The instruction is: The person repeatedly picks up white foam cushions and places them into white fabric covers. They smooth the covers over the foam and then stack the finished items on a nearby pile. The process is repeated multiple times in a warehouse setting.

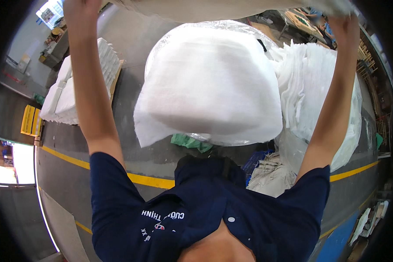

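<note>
Both my arms are raised high, with an off-white fabric sheet (pixel 205 11) stretched between my hands along the top edge. My right hand (pixel 343 26) is closed on the sheet's right end. At the top left, my left hand (pixel 81 6) is at the other end; its fingers are mostly cut off by the picture's edge, but the sheet is held up on that side. Below the sheet is a pile with a white, fluffy wadding sheet (pixel 205 83) on top, one corner drooping at the near left. Clear plastic wrap (pixel 161 46) shows around the pile's rim.
On the right stands a stack of folded white wadding (pixel 299 83) in clear plastic. White blocks (pixel 65 96) are stacked on the left, near a yellow object (pixel 30 120). Crumpled pale cloth (pixel 270 174) and green plastic (pixel 190 142) lie low near me. A yellow line (pixel 150 180) crosses the floor.
</note>
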{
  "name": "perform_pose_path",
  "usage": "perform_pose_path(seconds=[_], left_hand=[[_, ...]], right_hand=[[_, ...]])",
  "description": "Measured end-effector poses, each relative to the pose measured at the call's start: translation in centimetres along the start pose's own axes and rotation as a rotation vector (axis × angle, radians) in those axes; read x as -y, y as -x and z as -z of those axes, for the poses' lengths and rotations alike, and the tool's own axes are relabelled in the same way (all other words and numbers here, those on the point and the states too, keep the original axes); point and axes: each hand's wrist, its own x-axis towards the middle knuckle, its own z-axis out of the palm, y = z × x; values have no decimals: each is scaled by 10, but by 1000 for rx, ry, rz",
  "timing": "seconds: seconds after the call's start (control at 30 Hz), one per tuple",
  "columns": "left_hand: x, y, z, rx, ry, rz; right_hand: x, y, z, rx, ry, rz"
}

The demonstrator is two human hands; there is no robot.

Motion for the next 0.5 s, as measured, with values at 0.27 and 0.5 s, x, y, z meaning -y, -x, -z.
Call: perform_pose_path(seconds=[0.27, 0.5], left_hand=[[-137, 246, 48, -221, 1185, 1724], [-156, 303, 75, -24, 948, 1922]], right_hand=[[-151, 306, 35, -1149, 506, -400], [-163, 331, 18, -1024, 960, -683]])
